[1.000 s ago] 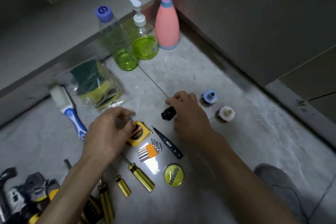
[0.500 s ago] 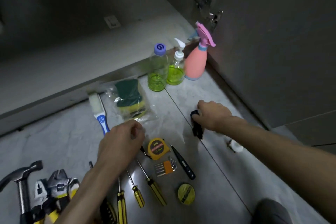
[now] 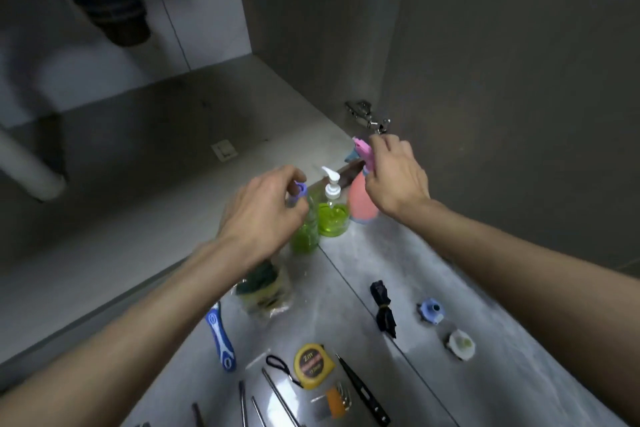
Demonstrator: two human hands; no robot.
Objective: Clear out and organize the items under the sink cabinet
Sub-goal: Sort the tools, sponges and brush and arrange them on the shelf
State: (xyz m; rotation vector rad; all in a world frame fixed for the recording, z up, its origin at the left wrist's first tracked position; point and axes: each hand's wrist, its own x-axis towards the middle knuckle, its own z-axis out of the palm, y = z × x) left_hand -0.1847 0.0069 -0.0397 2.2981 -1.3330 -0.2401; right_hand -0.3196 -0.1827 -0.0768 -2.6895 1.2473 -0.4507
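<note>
Setting: Grey tiled floor (image 3: 433,263) in front of the open under-sink cabinet (image 3: 173,135), drain pipe (image 3: 114,0) overhead at the back left.
Left hand: Your left hand (image 3: 263,215) has its fingers curled round the blue-capped neck of the green bottle (image 3: 306,232), near the cabinet's front edge.
Right hand: Your right hand (image 3: 394,177) closes on the head of the pink spray bottle (image 3: 360,204), by the right cabinet wall.
Between them: The pump soap bottle (image 3: 332,215) stands untouched.
Done so far: The cabinet floor looks cleared; the items sit out on the floor in rough groups: sponge pack (image 3: 263,288), brush (image 3: 220,336), tape measure (image 3: 311,364), hex keys (image 3: 334,399), black clip (image 3: 382,308), two small caps (image 3: 431,310).
Left to do: By my reading, everything has yet to go back inside in order, likely bottles first.
Room to move: The cabinet floor is wide open; mind the door hinge (image 3: 367,116) just above your right hand and the pipe at the back.
</note>
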